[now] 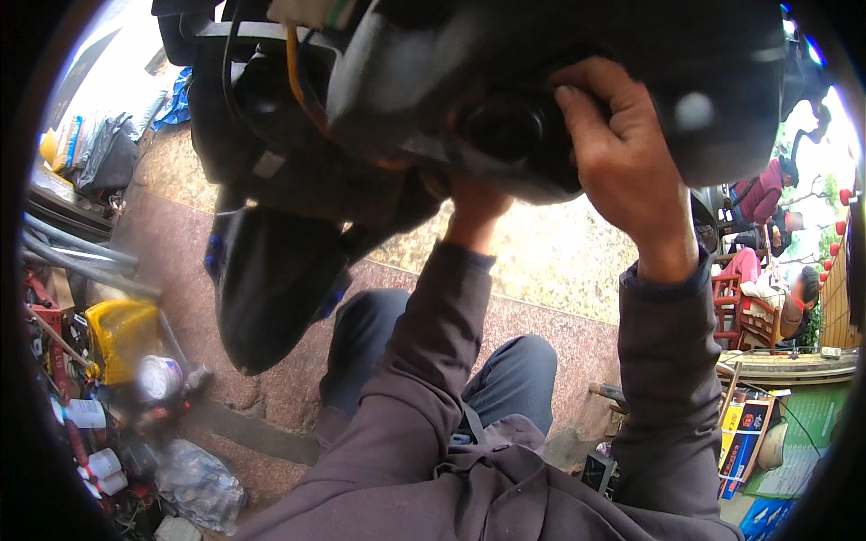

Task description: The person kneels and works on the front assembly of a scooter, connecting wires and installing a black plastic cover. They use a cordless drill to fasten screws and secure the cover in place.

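Observation:
A large black plastic panel [406, 81], apparently part of a scooter or motorbike, fills the top of the head view. My right hand [622, 144] is up against it, fingers bent and the thumb and forefinger drawn together. Whatever they pinch is lost in the dark. Just left of those fingers is a round black recess [501, 131] in the panel. My left hand [478, 203] reaches up beneath the panel's lower edge; its fingers are hidden behind it. An orange wire [296, 77] runs down along the panel's left side.
A black fender-shaped part [271, 288] hangs below on the left. Beyond it lie a yellow container [122, 338], a white tub [161, 377] and a clear plastic bag [200, 482] amid clutter. Colourful boxes [744, 442] stand at right; people [767, 194] sit farther off.

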Available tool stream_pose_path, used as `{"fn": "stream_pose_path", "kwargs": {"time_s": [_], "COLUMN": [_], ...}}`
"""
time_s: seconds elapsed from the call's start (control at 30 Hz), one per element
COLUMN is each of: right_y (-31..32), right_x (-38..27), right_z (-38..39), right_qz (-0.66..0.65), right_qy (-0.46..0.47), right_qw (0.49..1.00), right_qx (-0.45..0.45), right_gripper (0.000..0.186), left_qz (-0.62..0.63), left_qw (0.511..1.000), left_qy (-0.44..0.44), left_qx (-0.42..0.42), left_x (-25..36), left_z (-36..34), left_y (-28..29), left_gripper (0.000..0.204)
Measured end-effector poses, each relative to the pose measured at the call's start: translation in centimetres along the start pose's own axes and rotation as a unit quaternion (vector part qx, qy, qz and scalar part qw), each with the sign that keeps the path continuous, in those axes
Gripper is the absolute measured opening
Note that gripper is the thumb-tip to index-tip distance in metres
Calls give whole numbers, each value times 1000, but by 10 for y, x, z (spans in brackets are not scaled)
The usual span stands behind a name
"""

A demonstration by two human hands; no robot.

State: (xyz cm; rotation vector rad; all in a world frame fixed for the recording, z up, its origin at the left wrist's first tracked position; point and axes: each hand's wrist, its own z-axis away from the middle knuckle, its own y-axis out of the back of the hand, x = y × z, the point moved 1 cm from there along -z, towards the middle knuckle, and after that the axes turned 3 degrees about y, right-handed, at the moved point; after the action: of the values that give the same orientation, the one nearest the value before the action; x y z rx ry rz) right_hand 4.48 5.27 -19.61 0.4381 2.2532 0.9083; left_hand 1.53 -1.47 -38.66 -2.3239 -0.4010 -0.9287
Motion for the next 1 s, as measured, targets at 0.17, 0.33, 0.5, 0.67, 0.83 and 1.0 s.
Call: {"fn": "stream_pose_path", "kwargs": {"time_s": [0.17, 0.33, 0.5, 0.67, 0.83, 1.0], "right_y": [-2, -2, -2, 1, -6, -10], "right_x": [-4, -5, -8, -4, 1, 0], "right_z": [1, 8, 13, 15, 9, 2], "right_qz": [191, 46, 371, 465, 334, 252], "right_qy": [118, -47, 143, 227, 169, 106], "right_qw": [974, 998, 917, 856, 927, 961], "right_qx": [-17, 8, 30, 4, -20, -34], "right_gripper": [10, 8, 13, 18, 22, 21], "left_qz": [-75, -51, -102, -8, -60, -87], "left_qw": [997, 998, 993, 998, 996, 992], "left_qy": [7, 25, -59, 27, 5, -35], "left_qx": [9, -22, -32, -49, -63, -79], "left_x": [-14, -23, -24, -27, -22, -13], "left_z": [10, 14, 14, 17, 13, 6], "left_y": [-2, 0, 1, -2, 2, 4], "left_gripper": [95, 95, 91, 93, 100, 99]}}
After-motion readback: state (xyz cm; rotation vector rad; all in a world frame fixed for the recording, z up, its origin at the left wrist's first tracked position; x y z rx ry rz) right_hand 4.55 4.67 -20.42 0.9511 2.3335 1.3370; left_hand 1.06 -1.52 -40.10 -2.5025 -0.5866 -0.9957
